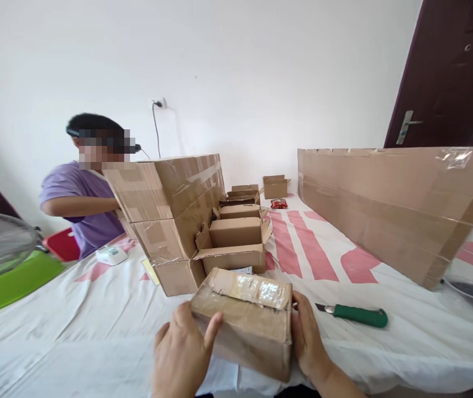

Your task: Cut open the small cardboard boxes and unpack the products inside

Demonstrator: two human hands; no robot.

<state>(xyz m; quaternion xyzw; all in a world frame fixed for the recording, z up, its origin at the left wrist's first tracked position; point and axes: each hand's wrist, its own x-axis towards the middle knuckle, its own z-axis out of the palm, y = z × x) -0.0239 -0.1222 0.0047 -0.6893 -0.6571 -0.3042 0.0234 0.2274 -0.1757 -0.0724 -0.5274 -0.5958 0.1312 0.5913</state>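
Observation:
A closed cardboard box [253, 326] with shiny clear tape across its top sits tilted at the near edge of the table, between my hands. My left hand [187, 345] grips its left side, thumb along the front face. On the right side, my right hand [309, 337] presses with its fingers behind the corner. To the right of that hand lies a utility knife [355, 315] with a green handle, its blade pointing left. Just beyond the held box stands an open cardboard box [236, 257] with raised flaps.
Taped boxes are stacked in a wall [174, 221] on the left. A long cardboard panel [385, 204] stands on the right. Behind are more open boxes [276, 187] and a red packet [279, 204]. A person in a purple shirt [81, 188] sits beyond the stack; a fan [2, 249] is at left.

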